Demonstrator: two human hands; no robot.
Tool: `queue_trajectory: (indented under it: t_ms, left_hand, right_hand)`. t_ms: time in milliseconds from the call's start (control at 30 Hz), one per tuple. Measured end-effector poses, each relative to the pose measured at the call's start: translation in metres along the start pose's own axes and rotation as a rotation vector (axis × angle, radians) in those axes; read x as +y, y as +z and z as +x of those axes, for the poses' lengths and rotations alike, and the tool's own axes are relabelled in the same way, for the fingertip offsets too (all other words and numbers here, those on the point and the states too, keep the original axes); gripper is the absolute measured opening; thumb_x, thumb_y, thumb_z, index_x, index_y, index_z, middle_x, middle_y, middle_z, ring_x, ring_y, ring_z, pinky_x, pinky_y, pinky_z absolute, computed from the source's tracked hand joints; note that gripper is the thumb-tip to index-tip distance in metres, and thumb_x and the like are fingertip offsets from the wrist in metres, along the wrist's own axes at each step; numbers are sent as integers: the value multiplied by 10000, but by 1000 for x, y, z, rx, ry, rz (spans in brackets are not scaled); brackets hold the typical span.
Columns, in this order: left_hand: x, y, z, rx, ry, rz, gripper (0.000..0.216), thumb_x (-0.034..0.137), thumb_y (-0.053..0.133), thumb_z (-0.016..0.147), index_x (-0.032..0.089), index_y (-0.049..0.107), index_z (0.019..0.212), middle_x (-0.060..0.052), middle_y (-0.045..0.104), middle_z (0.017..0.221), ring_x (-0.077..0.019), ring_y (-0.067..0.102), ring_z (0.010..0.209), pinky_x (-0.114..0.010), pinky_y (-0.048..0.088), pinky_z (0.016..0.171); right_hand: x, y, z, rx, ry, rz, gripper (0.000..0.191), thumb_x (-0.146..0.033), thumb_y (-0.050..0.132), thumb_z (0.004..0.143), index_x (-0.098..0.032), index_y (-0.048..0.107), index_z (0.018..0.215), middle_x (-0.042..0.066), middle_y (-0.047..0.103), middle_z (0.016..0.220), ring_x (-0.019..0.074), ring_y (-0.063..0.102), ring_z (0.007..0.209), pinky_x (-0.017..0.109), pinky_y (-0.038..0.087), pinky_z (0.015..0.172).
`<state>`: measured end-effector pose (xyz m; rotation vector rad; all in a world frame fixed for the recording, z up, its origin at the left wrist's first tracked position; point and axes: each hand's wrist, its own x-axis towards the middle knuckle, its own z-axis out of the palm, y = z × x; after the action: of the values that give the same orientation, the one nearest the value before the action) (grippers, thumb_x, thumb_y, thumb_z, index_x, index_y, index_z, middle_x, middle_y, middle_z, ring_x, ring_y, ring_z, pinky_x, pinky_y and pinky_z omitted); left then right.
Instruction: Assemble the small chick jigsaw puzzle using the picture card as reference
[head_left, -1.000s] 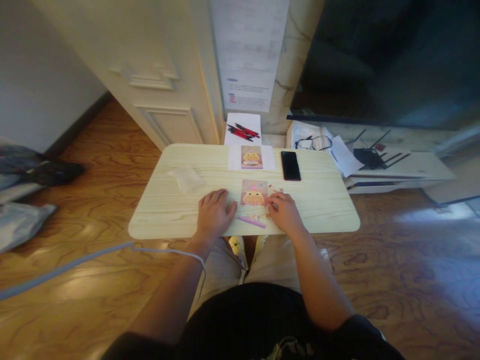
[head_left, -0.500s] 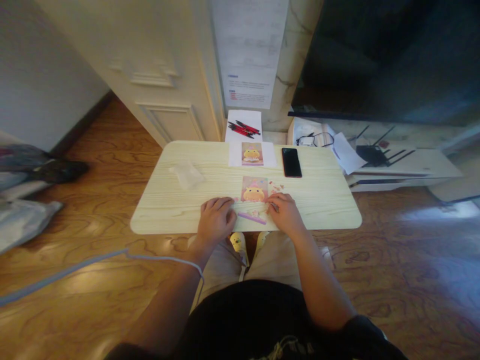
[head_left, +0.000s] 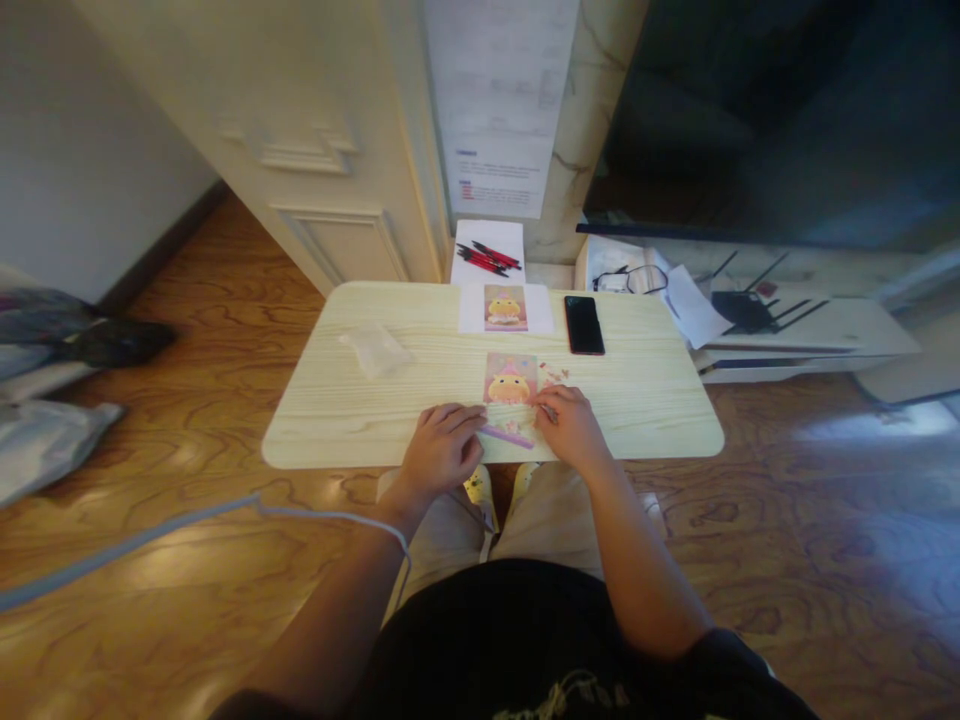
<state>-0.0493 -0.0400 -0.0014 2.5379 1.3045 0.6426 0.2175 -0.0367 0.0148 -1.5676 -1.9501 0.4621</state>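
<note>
A partly joined jigsaw puzzle (head_left: 511,378) with a pink and yellow cartoon figure lies near the middle of the table. Below it, close to the front edge, is a slanted purple strip of puzzle pieces (head_left: 510,436). My left hand (head_left: 446,445) rests at the strip's left end, fingers bent and together; what is under the fingertips is hidden. At the puzzle's lower right corner, my right hand (head_left: 568,422) has thumb and fingers drawn together, and any piece in them is too small to make out. Loose puzzle pieces (head_left: 555,374) lie just beyond the right hand.
A picture card (head_left: 505,307) of the same figure lies on white paper at the table's (head_left: 322,420) back edge. Right of it is a black phone (head_left: 584,325); a clear plastic bag (head_left: 377,350) is at left. Several red pens (head_left: 486,259) lie on paper behind.
My left hand has slid right, from beside the puzzle's lower left corner to the left end of the purple strip. My right hand has barely moved.
</note>
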Motion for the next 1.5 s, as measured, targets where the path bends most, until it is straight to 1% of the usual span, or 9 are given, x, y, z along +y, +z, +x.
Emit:
queue_trajectory:
  t_ms: [167, 267, 433, 567, 700, 900, 1033, 1267, 1500]
  left_hand:
    - [1, -2, -1, -24, 2, -10, 373, 240, 564, 942, 309, 724, 1273, -48, 697, 1364, -290, 590, 1242, -492, 447, 1030]
    - [3, -4, 0, -18, -28, -24, 412, 225, 563, 924, 288, 690, 1310, -68, 683, 1364, -296, 579, 1259, -488, 447, 1032]
    - [4, -4, 1, -26, -30, -25, 382, 213, 574, 899, 266, 697, 1257, -57, 704, 1336, -292, 591, 1231, -490, 446, 1034]
    - [6, -1, 3, -33, -15, -13, 402, 227, 586, 896, 295, 710, 1272, -53, 705, 1349, -302, 599, 1230, -505, 446, 1032]
    - [8, 1, 4, -34, 4, -9, 402, 231, 586, 902, 295, 717, 1277, -49, 705, 1355, -300, 592, 1245, -507, 445, 1034]
    - [10, 2, 6, -36, 11, 3, 427, 250, 607, 892, 302, 705, 1305, -31, 703, 1377, -307, 586, 1248, -511, 439, 1041]
    - [13, 3, 9, -46, 27, -22, 432, 236, 594, 899, 276, 692, 1317, -35, 699, 1393, -300, 586, 1259, -508, 438, 1051]
    - [9, 0, 11, -10, 11, -17, 358, 232, 590, 901, 250, 726, 1232, -50, 721, 1339, -293, 603, 1228, -504, 449, 1021]
    - [11, 6, 15, -45, 62, -15, 391, 246, 597, 897, 260, 734, 1264, -39, 727, 1351, -298, 609, 1221, -512, 444, 1026]
  right_hand:
    - [-1, 0, 1, -1, 11, -6, 255, -139, 613, 938, -259, 787, 1080, 47, 752, 1138, 254, 626, 1131, 425, 477, 1078]
    - [-1, 0, 2, -3, 8, -13, 257, -136, 613, 935, -261, 789, 1075, 44, 752, 1135, 256, 623, 1131, 427, 475, 1079]
    - [2, 0, 2, -31, 22, -49, 267, -131, 622, 924, -258, 794, 1084, 45, 759, 1144, 270, 608, 1127, 445, 475, 1069]
    - [4, 3, 3, -77, 32, -81, 358, -83, 587, 912, -281, 799, 1121, 41, 752, 1202, 281, 576, 1167, 469, 465, 1073]
    - [4, 7, 6, -108, 6, -88, 449, -41, 560, 885, -303, 795, 1163, 24, 737, 1262, 284, 547, 1200, 479, 449, 1083]
    - [4, 6, 7, -107, 4, -82, 492, -16, 548, 858, -303, 790, 1176, 16, 733, 1283, 288, 534, 1210, 475, 444, 1082]
    - [3, 6, 6, -60, 16, -75, 479, -19, 543, 853, -280, 783, 1175, 26, 733, 1268, 285, 544, 1203, 471, 450, 1081]
    - [6, 1, 2, 1, 37, -62, 389, -62, 549, 893, -246, 786, 1140, 53, 737, 1254, 286, 567, 1200, 480, 465, 1090]
    - [14, -4, -3, 2, 46, -57, 331, -94, 602, 903, -253, 795, 1120, 57, 752, 1214, 286, 589, 1172, 487, 480, 1075]
